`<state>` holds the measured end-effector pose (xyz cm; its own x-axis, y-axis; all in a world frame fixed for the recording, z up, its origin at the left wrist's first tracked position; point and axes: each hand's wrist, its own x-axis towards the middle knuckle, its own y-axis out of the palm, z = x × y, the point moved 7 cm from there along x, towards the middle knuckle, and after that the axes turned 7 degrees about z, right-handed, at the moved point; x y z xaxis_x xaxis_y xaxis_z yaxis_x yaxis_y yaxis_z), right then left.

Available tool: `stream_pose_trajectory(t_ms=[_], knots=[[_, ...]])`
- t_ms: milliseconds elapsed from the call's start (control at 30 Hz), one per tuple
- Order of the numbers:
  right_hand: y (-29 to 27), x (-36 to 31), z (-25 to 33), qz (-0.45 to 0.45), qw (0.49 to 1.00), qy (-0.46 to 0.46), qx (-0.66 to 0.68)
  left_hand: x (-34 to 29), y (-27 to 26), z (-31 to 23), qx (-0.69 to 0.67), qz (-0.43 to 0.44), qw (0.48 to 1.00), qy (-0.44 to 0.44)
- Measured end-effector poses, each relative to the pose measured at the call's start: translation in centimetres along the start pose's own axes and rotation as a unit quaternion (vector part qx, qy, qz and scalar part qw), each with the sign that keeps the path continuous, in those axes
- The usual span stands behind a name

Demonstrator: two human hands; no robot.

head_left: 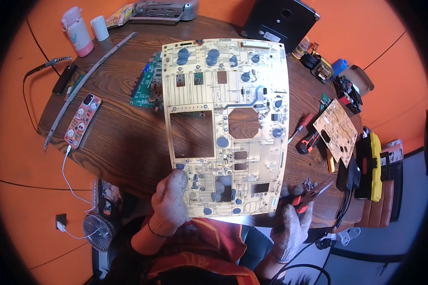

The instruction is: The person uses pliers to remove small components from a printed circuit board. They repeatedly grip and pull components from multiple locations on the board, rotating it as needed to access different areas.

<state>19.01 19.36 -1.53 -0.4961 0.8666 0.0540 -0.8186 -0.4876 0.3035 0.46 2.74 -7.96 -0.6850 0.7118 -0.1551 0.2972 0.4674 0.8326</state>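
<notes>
A large cream-coloured circuit board (pixel 266 159) with rectangular and octagonal cut-outs and round dark blue parts is held up in front of me. My left hand (pixel 172 197), in a pale knitted glove, is closed on its lower left edge. In the gloved fingers of my right hand (pixel 291 232) is a pair of pliers (pixel 316 191) with red handles, its jaws pointing up and to the right. That hand is just off the board's lower right corner. Behind the board, a green circuit board (pixel 145 83) is partly hidden.
On the wooden table (pixel 114 142) lie a phone (pixel 83 121) on a white cable and a long metal strip (pixel 88 85). At the right are a screwdriver (pixel 303 124), a brown board (pixel 336 130) and a black-and-yellow toolbox (pixel 370 166). A bottle (pixel 76 33) stands far left.
</notes>
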Motion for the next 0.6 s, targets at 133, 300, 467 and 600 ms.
stream_pose_trajectory(t_ms=[133,300,467,600], knots=[[0.1,-1.3,-0.3,-0.001,0.997,0.075,-0.032,-0.6,-3.5,1.3,-0.013,0.02,0.999,-0.024],[-1.0,-2.8,-0.4,-0.009,0.997,0.053,-0.051,-1.2,-7.9,2.7,0.094,-0.052,0.994,0.028],[-2.8,-3.1,-1.4,-0.015,0.997,0.006,-0.079,-0.7,-4.1,1.2,0.076,-0.02,0.993,0.09],[-3.4,-2.5,-1.1,0.032,0.989,-0.054,-0.138,0.8,0.4,-2.0,0.072,0.009,0.995,0.062]])
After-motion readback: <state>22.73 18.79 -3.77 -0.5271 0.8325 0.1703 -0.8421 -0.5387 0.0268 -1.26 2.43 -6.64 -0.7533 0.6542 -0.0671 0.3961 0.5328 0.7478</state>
